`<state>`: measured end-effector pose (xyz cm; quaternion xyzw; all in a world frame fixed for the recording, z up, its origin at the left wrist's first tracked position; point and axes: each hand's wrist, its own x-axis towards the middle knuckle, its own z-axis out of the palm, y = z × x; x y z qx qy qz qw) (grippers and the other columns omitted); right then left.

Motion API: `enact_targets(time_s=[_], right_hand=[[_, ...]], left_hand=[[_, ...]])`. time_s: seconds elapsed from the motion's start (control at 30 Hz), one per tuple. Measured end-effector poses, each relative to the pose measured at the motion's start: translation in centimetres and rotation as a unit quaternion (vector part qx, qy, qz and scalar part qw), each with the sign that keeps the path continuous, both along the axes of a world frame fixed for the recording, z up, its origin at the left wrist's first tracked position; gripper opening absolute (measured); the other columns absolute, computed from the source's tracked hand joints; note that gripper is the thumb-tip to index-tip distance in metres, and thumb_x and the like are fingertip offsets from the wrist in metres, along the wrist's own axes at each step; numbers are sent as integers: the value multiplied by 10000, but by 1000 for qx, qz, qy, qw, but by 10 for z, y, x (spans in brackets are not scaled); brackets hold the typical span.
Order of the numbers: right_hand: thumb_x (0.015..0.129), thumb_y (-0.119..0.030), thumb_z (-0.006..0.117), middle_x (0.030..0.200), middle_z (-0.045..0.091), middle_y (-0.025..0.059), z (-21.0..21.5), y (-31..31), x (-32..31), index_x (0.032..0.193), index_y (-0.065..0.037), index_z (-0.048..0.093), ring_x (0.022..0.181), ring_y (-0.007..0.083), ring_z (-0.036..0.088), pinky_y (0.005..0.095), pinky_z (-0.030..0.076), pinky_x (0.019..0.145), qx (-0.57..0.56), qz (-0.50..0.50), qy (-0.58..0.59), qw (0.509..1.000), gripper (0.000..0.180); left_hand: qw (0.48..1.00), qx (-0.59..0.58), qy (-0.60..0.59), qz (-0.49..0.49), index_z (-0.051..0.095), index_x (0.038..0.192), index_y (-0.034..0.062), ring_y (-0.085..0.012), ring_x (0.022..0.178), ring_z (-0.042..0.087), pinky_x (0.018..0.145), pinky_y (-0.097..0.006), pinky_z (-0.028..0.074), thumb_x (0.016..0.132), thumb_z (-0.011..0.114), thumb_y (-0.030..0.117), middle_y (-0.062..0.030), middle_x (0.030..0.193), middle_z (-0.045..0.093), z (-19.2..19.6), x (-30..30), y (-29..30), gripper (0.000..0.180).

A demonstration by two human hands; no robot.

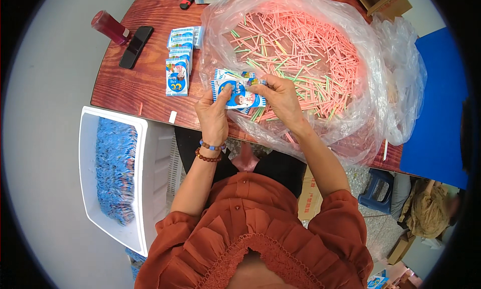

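Observation:
My left hand [214, 112] grips the left edge of a small blue and white packet [239, 94] with a cartoon picture, held over the near edge of a wooden table [123, 88]. My right hand [281, 96] pinches the packet's top right corner, where the ends of a few thin sticks show. Another packet [226, 74] lies just behind it. Behind both hands a big clear plastic bag [381, 73] lies open, full of thin pink and green sticks [300, 48].
A row of the same packets [179, 58] lies left of the bag. Further left are a black phone [136, 46] and a dark red bottle [110, 27]. A white bin [145, 179] with blue packets stands at my left. A blue stool [378, 189] is at the right.

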<state>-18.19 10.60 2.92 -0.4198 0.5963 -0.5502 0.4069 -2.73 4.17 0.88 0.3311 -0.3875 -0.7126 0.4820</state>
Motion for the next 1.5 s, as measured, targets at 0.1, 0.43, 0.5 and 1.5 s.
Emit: enact_targets(time_s=[0.1, 0.43, 0.5, 1.5], right_hand=[[870, -103, 678, 675, 585, -49, -2, -4, 13, 909, 8, 688, 586, -7, 447, 184, 332, 488, -59, -40, -146, 987, 118], [902, -124, 637, 673, 542, -47, 7, 2, 1, 872, -8, 690, 582, 10, 440, 181, 345, 507, -13, -8, 19, 1000, 131], [911, -117, 619, 744, 580, -28, 5, 5, -6, 912, -3, 667, 663, 36, 488, 203, 398, 594, -78, -32, -15, 996, 123], [827, -241, 634, 920, 686, 144, -6, -94, -172, 882, -24, 694, 884, 317, 643, 458, 488, 733, 86, -158, 656, 733, 231]], left_hand=[[999, 30, 38, -25, 670, 1033, -9, -64, 797, 607, 696, -216, 493, 897, 647, 67, -28, 931, 681, 4, -2, 3, 158], [998, 52, 23, -2, 679, 996, -1, -64, 777, 615, 688, -220, 498, 919, 629, 103, -26, 907, 684, -2, -2, 1, 138], [996, 75, 48, -17, 681, 970, 12, -84, 747, 633, 660, -233, 519, 930, 619, 145, -36, 889, 688, 0, -2, 1, 152], [990, 117, 54, -48, 656, 964, 21, -92, 721, 606, 568, -226, 470, 964, 571, 231, -42, 890, 676, 4, 4, 12, 227]])
